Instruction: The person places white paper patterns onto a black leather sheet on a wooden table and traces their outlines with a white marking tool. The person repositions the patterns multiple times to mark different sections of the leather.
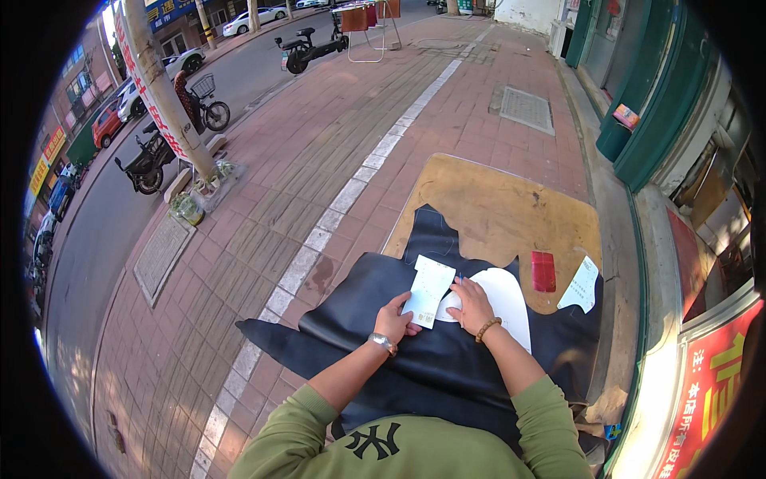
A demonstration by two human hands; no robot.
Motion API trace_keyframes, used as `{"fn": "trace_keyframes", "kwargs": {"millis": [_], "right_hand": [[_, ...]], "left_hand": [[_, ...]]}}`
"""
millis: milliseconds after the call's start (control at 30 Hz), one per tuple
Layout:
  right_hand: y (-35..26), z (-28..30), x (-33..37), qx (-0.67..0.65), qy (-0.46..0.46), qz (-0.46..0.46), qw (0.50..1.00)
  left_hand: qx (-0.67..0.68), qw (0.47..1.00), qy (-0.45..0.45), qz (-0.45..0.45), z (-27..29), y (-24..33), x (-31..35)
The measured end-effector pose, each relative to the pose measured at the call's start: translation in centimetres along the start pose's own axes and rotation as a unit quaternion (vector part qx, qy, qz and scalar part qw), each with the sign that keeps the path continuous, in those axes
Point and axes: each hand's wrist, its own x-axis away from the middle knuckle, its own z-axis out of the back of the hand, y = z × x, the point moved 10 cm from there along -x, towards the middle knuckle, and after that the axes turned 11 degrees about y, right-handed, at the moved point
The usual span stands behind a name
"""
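Note:
My left hand [392,318] holds a white pattern card [429,292] by its lower left edge, thumb on top. The card lies over a large black leather hide [351,303]. Beside it, my right hand [472,303] rests with bent fingers on the leather and the edge of a larger, rounded white pattern piece [507,302]. A small bit of blue shows at its fingertips; what it belongs to is too small to make out. The hide is spread across a worn brown table [495,188], and its left part hangs over the edge.
A flat red case-like object [543,272] and another white pattern piece [581,286] lie to the right. A shop front with green door frames [658,104] runs along the right side. A pole [163,88], electric bikes [307,52] and a person [186,100] are by the road.

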Motion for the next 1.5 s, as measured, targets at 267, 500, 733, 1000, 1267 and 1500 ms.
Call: {"fn": "trace_keyframes", "kwargs": {"millis": [267, 500, 733, 1000, 1267, 1500], "right_hand": [[-0.4, -0.1, 0.6, 0.006, 0.022, 0.022, 1.0], [-0.6, -0.3, 0.5, 0.023, 0.005, 0.011, 1.0], [-0.6, -0.6, 0.6, 0.041, 0.015, 0.011, 0.999], [-0.9, -0.5, 0.5, 0.05, 0.019, 0.022, 0.998], [-0.4, -0.4, 0.6, 0.036, 0.024, 0.017, 0.999], [-0.4, -0.3, 0.5, 0.027, 0.027, 0.017, 0.999]], "left_hand": [[0.024, 0.984, 0.157, -0.085, 11.4, 1.0, -4.9], [-0.095, 0.99, 0.103, -0.013, 20.3, 1.4, -9.0], [-0.618, 0.73, 0.019, -0.293, 12.6, 10.8, -11.0], [-0.58, 0.699, -0.003, -0.419, 1.9, 12.1, -11.8], [-0.164, 0.962, 0.144, -0.166, 11.1, 10.1, -14.8], [-0.285, 0.94, 0.019, -0.188, 3.1, 3.3, -3.8]]}}
